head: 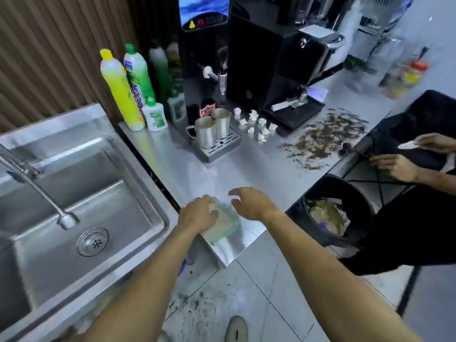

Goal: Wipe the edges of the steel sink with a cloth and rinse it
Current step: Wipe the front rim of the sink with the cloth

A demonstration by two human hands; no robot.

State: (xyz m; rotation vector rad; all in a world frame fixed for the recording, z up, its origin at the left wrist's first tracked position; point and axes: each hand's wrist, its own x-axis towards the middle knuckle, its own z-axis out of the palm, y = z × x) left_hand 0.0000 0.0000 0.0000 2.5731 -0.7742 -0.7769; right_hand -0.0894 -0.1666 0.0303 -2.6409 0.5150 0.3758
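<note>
My left hand (pixel 198 213) presses its grip down onto the pale green cloth (pixel 223 222), lying on the counter (pixel 259 166) corner to be gathered. My right hand (pixel 251 202) hovers spread just beside it. The steel sink (pixel 138 174) waits at nine o'clock.

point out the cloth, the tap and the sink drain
cloth (pixel 223 222): head view, on its middle, right of the left hand
tap (pixel 67 220): head view, on the spout end
sink drain (pixel 92 241): head view, on the strainer centre
</note>
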